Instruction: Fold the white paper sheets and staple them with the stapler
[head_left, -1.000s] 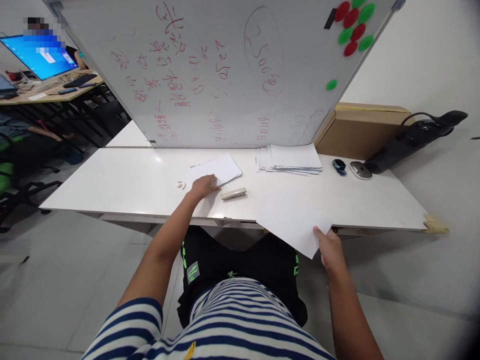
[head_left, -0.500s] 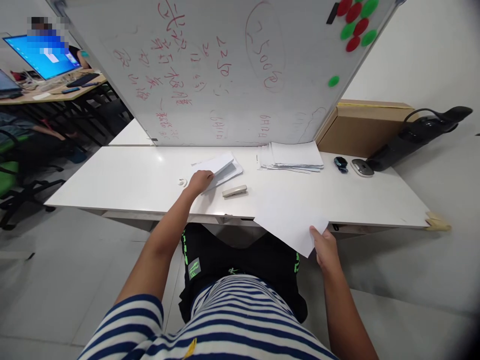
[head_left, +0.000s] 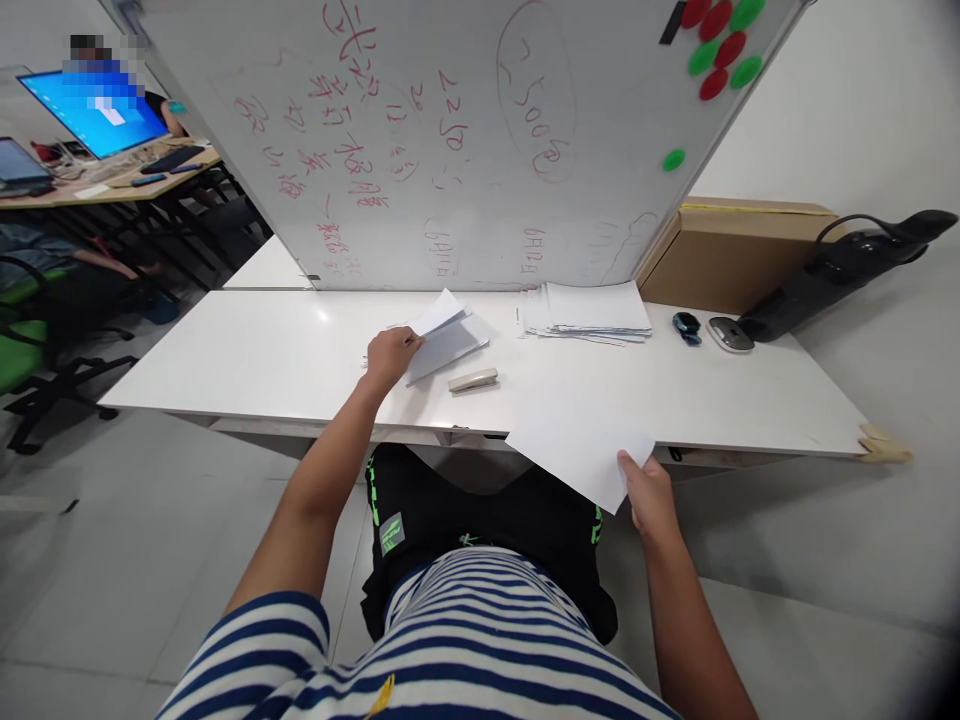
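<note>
My left hand [head_left: 392, 358] pinches the near edge of a top sheet of paper [head_left: 442, 314] and holds it lifted and curled back. Beneath it lie more white sheets [head_left: 450, 348] on the desk. Between thumb and fingers, my right hand [head_left: 648, 492] grips the corner of white paper [head_left: 581, 435], which slants over the desk's front edge. How many sheets are in that hand I cannot tell. A pale stapler [head_left: 473, 381] rests on the desk between my hands, touching neither. The small white object left of the papers is now mostly behind my left hand.
A stack of papers [head_left: 592, 310] lies at the back of the white desk [head_left: 225, 350], below a whiteboard [head_left: 465, 150]. To the right are a smartwatch [head_left: 686, 327], a mouse [head_left: 730, 335], a black bottle [head_left: 832, 275] and a cardboard box [head_left: 735, 255]. A person sits at another desk, far left.
My left hand has peeled the top sheet up from the papers and drawn it back leftward, uncovering the sheets beneath. My right hand keeps its paper in nearly the same place.
</note>
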